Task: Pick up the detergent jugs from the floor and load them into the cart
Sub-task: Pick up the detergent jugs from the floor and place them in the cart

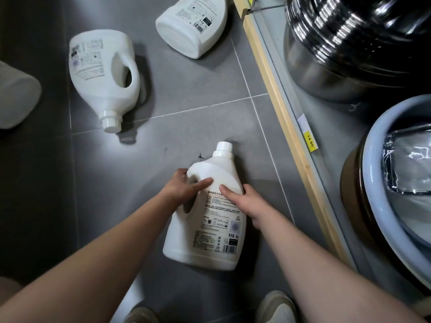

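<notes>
In the head view, the nearest jug (210, 220) was white plastic with a white screw cap pointing away from the person. A printed label with small text, symbols and a barcode covered its upward face, and a moulded handle opening sat on its left side. It lay lengthwise over the floor (186, 94) between the two forearms. Whether its base rested on the tiles or was just raised could not be told.

The left hand (184, 186) gripped the handle, with the fingers curled through the opening and the thumb stretched across the shoulder of the jug. The right hand (242, 201) clasped the opposite side, its thumb laid flat on the label and its fingers wrapped round the right edge.

A second jug (98, 73) of the same kind lay on its side farther off to the left, cap towards the person and handle on its right. A third jug (191, 26) lay beyond it near the top of the view, base towards the camera. A pale rounded container (16, 96) was cut off by the left edge.

The floor was large dark grey tiles with thin pale joints. Along the right ran a low shelf with a light wooden edge strip (279, 113) carrying a yellow price tag (311, 142). On the shelf stood stacked steel pots (349, 43) and a pale blue basin (373, 171). The toes of two shoes (275, 306) showed at the bottom edge.
</notes>
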`<state>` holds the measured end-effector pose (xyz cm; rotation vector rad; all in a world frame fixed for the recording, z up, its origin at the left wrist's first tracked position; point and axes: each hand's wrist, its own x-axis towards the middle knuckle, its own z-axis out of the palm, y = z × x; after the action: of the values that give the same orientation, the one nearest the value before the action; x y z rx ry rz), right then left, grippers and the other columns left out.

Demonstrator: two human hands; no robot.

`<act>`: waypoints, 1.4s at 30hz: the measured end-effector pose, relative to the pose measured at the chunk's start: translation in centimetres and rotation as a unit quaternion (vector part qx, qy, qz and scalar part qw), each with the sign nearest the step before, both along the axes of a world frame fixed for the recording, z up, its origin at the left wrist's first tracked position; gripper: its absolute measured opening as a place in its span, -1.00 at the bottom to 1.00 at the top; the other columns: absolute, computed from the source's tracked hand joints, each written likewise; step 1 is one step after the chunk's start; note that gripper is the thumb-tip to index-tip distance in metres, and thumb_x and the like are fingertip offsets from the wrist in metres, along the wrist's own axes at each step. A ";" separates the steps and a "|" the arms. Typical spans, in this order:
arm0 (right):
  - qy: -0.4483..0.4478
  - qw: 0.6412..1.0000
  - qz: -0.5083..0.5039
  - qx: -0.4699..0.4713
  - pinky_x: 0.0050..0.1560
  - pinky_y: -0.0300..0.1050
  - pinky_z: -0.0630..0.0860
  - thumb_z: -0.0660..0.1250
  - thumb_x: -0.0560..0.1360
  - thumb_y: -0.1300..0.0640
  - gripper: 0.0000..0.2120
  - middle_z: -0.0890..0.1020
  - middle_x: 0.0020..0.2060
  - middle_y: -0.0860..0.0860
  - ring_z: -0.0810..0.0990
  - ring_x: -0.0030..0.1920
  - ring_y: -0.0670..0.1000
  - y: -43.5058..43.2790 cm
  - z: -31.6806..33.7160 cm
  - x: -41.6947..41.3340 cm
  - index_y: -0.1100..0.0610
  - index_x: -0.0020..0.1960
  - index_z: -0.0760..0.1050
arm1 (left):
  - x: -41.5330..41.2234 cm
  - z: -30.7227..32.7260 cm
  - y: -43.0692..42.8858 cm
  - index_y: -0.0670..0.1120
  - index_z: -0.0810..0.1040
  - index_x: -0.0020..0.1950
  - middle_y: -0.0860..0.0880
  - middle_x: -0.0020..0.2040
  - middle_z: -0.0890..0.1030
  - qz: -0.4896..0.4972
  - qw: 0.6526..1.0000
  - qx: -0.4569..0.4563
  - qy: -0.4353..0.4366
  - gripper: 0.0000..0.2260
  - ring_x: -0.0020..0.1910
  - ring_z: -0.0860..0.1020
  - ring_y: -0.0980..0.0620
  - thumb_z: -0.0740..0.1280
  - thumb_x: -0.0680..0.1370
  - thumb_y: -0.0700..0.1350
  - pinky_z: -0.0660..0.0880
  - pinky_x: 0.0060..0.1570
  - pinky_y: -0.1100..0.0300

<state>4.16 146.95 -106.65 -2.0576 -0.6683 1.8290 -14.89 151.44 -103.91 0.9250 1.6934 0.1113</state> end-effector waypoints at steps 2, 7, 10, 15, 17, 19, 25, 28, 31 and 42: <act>0.012 1.000 -0.015 0.011 -0.02 -0.14 0.62 0.59 0.45 -0.12 -0.33 0.69 0.10 0.00 0.69 0.02 -0.03 -0.2 0.2 0.2 0.14 0.41 0.43 | -0.1 -0.2 -0.2 -0.05 0.33 0.58 -0.10 0.42 0.51 0.008 1.000 0.008 0.000 -0.23 0.34 0.52 -0.09 0.57 0.48 0.17 0.40 0.17 0.12; 0.011 0.997 -0.059 0.043 0.14 -0.12 0.50 0.63 0.41 -0.07 -0.12 0.62 0.23 0.06 0.61 0.11 0.03 -0.3 1.0 -0.1 0.14 0.58 0.29 | -0.5 -0.3 -0.4 -0.02 0.39 0.51 -0.10 0.37 0.57 0.044 0.998 0.031 -0.010 -0.21 0.30 0.59 -0.12 0.63 0.40 0.17 0.53 0.32 -0.04; 0.008 0.995 -0.066 0.074 0.19 -0.06 0.60 0.67 0.36 -0.06 -0.34 0.65 -0.02 -0.10 0.68 0.07 0.03 0.6 1.3 -0.3 0.02 0.33 0.44 | -0.8 0.3 0.5 -0.03 0.38 0.52 -0.10 0.42 0.54 0.059 0.996 0.065 -0.026 -0.18 0.34 0.56 -0.12 0.65 0.38 0.15 0.50 0.39 -0.08; -0.001 0.985 -0.049 0.164 0.10 -0.14 0.58 0.68 0.34 -0.06 -0.41 0.66 0.04 -0.10 0.67 0.08 -0.03 3.3 3.0 -0.2 -0.10 0.21 0.41 | -1.3 2.6 2.6 0.00 0.42 0.46 -0.04 0.31 0.59 0.078 0.981 0.167 -0.055 -0.22 0.27 0.61 -0.04 0.70 0.34 0.09 0.53 0.28 0.08; 0.003 0.979 -0.032 0.200 0.01 -0.20 0.57 0.67 0.36 -0.03 -0.41 0.65 0.09 -0.11 0.66 0.07 -0.10 4.4 4.1 -0.2 -0.11 0.25 0.41 | -1.7 3.8 3.3 0.08 0.43 0.38 -0.02 0.26 0.60 0.086 0.972 0.205 -0.075 -0.21 0.23 0.63 0.00 0.73 0.25 0.10 0.56 0.30 0.04; -0.007 0.970 -0.021 0.242 0.10 -0.16 0.59 0.68 0.35 -0.02 -0.34 0.64 0.17 -0.07 0.65 0.15 -0.06 5.2 5.0 -0.3 -0.12 0.32 0.42 | -2.1 5.1 3.7 0.12 0.42 0.34 -0.02 0.24 0.59 0.085 0.964 0.238 -0.086 -0.23 0.18 0.64 0.05 0.74 0.24 0.06 0.58 0.23 0.09; -0.075 0.949 0.045 0.304 0.42 0.01 0.48 0.71 0.16 -0.15 -0.04 0.54 0.38 -0.07 0.53 0.36 -0.03 5.9 6.6 -0.6 -0.13 0.47 0.36 | -4.1 7.1 3.7 0.14 0.38 0.40 0.02 0.18 0.60 0.027 0.953 0.291 -0.077 -0.23 0.04 0.60 0.33 0.71 0.32 -0.11 0.54 0.05 0.40; -0.132 0.926 0.145 0.321 0.38 -0.12 0.41 0.75 0.16 -0.09 -0.01 0.45 0.39 -0.05 0.47 0.35 -0.05 5.0 8.2 -0.7 -0.03 0.48 0.35 | -5.9 7.7 2.6 0.19 0.36 0.42 0.08 0.25 0.58 -0.047 0.960 0.268 -0.070 -0.15 0.16 0.56 0.31 0.74 0.27 -0.11 0.51 0.08 0.49; -0.180 0.888 0.249 0.341 0.40 -0.06 0.41 0.74 0.13 -0.13 0.05 0.40 0.37 -0.05 0.48 0.37 0.04 3.2 9.4 -1.6 -0.06 0.52 0.35 | -7.3 8.2 0.8 0.46 0.35 0.37 0.08 0.35 0.54 -0.144 0.948 0.284 -0.019 -0.04 0.37 0.50 0.05 0.78 0.11 0.09 0.47 0.43 0.04; -0.145 0.886 0.274 0.344 0.45 0.03 0.40 0.75 0.11 -0.08 0.09 0.48 0.45 -0.08 0.43 0.46 0.02 0.7 8.6 -2.8 -0.10 0.53 0.31 | -7.9 8.0 -1.9 0.29 0.38 0.31 0.34 0.26 0.56 -0.179 0.936 0.299 -0.038 -0.12 0.24 0.50 0.43 0.78 0.18 -0.14 0.40 0.13 0.55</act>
<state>1.35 147.68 -98.08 -1.7346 -1.8273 1.1985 -22.81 149.50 -95.87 1.6470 1.4068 0.4291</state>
